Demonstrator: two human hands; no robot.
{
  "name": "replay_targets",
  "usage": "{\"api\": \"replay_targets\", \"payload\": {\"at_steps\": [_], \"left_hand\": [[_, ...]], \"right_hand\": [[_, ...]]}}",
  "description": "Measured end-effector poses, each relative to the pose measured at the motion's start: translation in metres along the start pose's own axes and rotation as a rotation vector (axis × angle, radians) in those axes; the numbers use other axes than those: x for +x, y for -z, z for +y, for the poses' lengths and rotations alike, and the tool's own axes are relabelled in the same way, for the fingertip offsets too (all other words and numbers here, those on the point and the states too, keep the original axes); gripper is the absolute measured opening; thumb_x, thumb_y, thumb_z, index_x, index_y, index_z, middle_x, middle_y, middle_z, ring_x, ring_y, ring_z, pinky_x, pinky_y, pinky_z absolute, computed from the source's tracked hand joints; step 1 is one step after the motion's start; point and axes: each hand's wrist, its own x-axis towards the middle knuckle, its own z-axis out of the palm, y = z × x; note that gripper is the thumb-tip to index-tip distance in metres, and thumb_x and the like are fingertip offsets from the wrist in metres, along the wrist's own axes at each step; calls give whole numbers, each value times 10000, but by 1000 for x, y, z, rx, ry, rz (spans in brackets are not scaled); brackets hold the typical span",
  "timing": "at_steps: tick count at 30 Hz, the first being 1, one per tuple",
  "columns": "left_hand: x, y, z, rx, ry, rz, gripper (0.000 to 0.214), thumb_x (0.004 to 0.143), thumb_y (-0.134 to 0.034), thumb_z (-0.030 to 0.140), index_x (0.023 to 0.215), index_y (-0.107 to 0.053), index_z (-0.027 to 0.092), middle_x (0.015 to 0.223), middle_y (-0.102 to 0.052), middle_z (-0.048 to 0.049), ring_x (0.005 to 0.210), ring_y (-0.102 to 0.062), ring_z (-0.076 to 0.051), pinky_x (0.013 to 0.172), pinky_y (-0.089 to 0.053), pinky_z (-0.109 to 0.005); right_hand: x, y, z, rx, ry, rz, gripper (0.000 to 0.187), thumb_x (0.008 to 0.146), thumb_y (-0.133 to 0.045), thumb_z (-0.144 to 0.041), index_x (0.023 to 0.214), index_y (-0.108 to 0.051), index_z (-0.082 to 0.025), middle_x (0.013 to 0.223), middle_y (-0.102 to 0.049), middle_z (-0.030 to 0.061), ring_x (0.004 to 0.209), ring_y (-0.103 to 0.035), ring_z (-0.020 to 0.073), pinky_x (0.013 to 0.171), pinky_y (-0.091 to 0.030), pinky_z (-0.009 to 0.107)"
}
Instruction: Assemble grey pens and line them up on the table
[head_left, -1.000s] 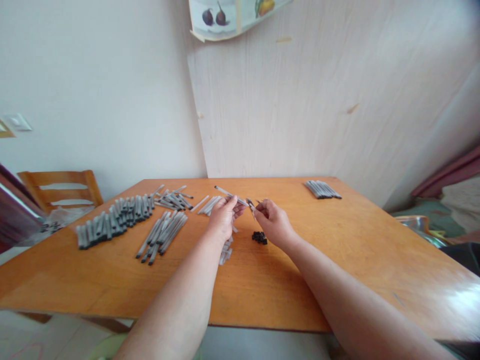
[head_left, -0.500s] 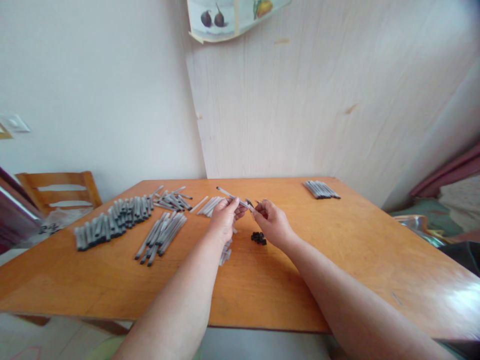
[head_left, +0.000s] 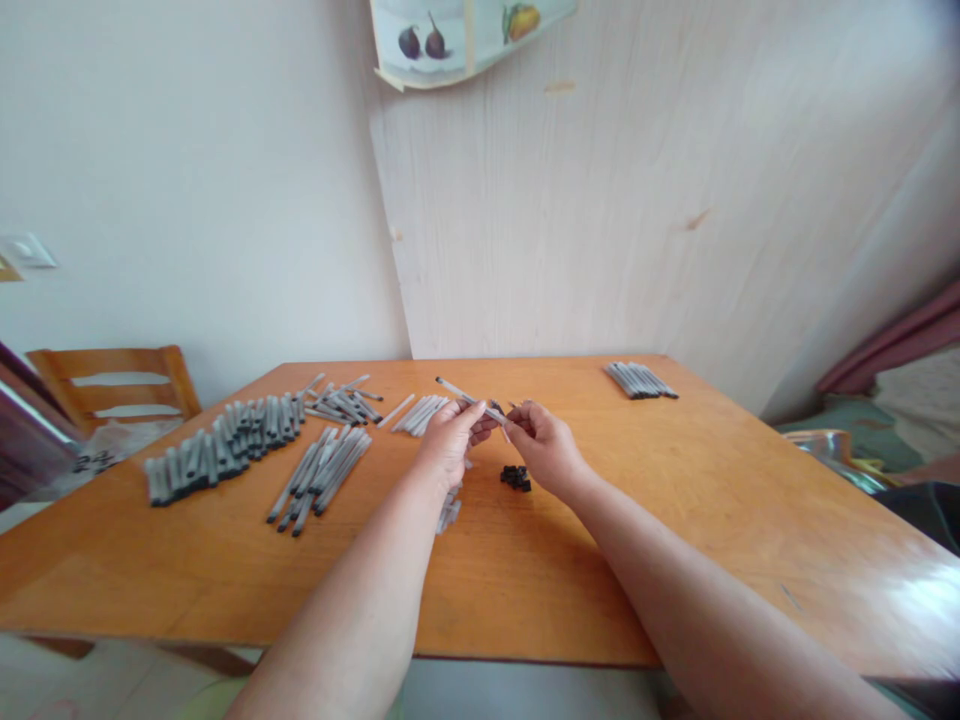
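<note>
Above the table [head_left: 487, 590], one pen [head_left: 452, 388]: left hand [head_left: 450, 435] pinched tight around it, right hand [head_left: 546, 445] closed at its end, one black heap [head_left: 515, 479] nearby!

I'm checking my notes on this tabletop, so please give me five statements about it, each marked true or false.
1. The left hand holds a pale tube. True.

2. The right hand lies flat on the table, away from the pale tube. False: the right hand is raised, its fingers closed at the pale tube's end.

3. The small black pieces are in a cup. False: the small black pieces sit in a little heap directly on the table.

4. A bundle of tubes lies near the table's far edge, to the right of both hands. True.

5. The picture on the wall shows a boat. False: the visible part of the picture shows fruit.
</note>
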Motion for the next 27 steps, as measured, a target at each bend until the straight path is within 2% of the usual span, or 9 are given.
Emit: {"api": "replay_targets", "payload": {"at_steps": [9,27], "left_hand": [[-1,-2,-2,-13,-13,6,293,672,-830,347,722,-614,155,659,-658,-24,602,-614,-103,618,-494,-230],[-4,-5,-6,-46,34,-2,246,705,-811,302,752,-616,161,713,-683,-32,633,-637,-106,618,-513,-217]], "right_hand": [[-2,1,4,-30,52,6,202,855,-537,-395,831,-592,-202,667,-585,-12,600,-510,136,577,-388,251],[-4,4,6,-123,81,37,163,857,-536,-338,817,-617,-203,669,-599,-7,621,-527,147,594,-393,251]]}}
